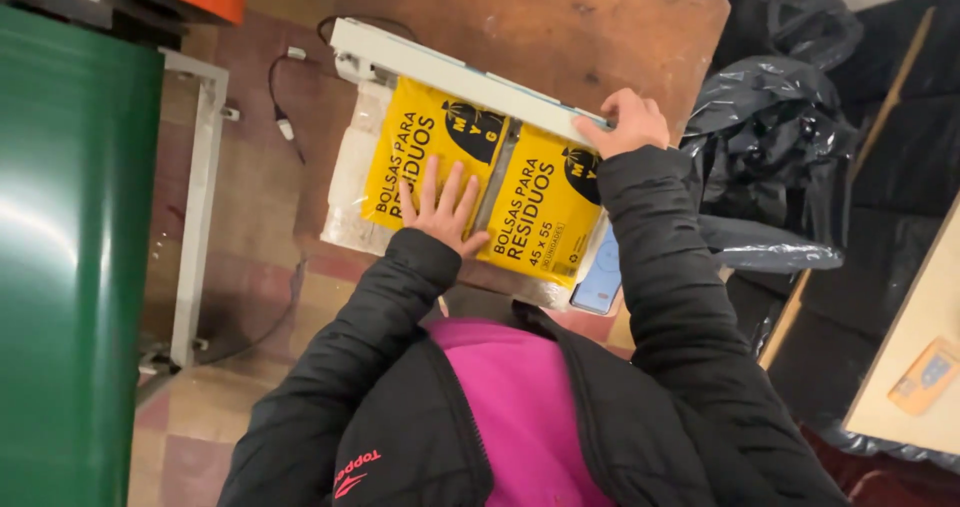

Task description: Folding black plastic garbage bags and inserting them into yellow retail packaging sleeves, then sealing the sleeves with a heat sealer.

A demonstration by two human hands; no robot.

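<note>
1. Head view: two yellow packs, a left yellow pack [430, 157] and a right yellow pack [540, 212], were seen lying side by side at the near edge of the brown bench [560, 17].
2. The left hand [440, 207] was laid flat, fingers spread, on the left yellow pack, gripping nothing.
3. The right hand [630, 122] was pressed down on the right end of a long white sealer bar [460, 77], fingers curled over it.
4. The bar was set across the packs' far ends.
5. Black plastic bags [780, 117] were heaped off the bench's right edge.
</note>
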